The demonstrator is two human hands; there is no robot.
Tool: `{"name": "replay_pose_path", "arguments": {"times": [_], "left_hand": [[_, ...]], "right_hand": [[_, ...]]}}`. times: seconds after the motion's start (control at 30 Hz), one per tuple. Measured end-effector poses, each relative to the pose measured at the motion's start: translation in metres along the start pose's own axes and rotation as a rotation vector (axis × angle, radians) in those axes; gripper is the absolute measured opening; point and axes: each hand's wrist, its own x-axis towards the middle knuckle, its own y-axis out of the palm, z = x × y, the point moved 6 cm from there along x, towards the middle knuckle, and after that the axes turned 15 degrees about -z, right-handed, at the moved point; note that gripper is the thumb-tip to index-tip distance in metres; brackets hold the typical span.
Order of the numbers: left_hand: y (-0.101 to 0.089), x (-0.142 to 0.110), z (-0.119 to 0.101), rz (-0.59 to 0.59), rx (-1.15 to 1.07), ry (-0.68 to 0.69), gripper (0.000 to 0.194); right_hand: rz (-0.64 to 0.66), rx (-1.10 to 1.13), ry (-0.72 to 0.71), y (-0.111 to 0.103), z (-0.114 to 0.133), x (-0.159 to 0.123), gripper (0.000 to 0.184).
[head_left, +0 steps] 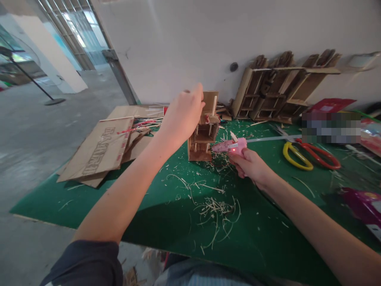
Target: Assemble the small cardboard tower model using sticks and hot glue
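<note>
A small cardboard structure (pixel 203 135) with stacked compartments and thin wooden sticks stands upright on the green tabletop (pixel 166 210). My left hand (pixel 186 111) is closed at its upper left, overlapping it in view. Whatever those fingers pinch is hidden behind the hand. In my right hand (pixel 251 165) is a pink hot glue gun (pixel 235 146), its small light glowing orange. The nozzle points left at the structure's lowest compartment, close to its right edge; whether they touch, I cannot tell. A long translucent glue stick (pixel 272 138) sticks out of the gun's back.
Flat cardboard sheets (pixel 101 149) lie at the left. Wood shavings (pixel 218 210) litter the middle. Scissors with yellow and red handles (pixel 309 155) lie at the right, near a purple object (pixel 361 208). Larger cardboard structures (pixel 275 93) lean against the wall (pixel 184 43).
</note>
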Motion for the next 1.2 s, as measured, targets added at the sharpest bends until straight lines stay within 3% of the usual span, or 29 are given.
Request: {"name": "replay_pose_path", "arguments": {"times": [0.4, 0.6, 0.77, 1.03, 1.2], "left_hand": [[-0.003, 0.0, -0.003, -0.006, 0.026, 0.037, 0.016], [-0.002, 0.001, -0.002, -0.006, 0.034, 0.037, 0.017], [-0.004, 0.001, -0.003, -0.012, 0.048, 0.043, 0.015], [-0.003, 0.001, -0.002, -0.006, 0.04, 0.032, 0.016], [-0.004, 0.0, -0.003, -0.009, 0.052, 0.04, 0.015]], "right_hand": [[0.038, 0.025, -0.001, 0.0, -0.006, 0.002, 0.025], [0.028, 0.013, 0.015, 0.0, -0.006, 0.001, 0.035], [0.053, 0.007, 0.027, -0.001, -0.011, 0.005, 0.029], [0.027, 0.032, 0.027, -0.001, -0.006, 0.001, 0.038], [0.052, 0.037, 0.025, -0.001, -0.005, 0.001, 0.032]]}}
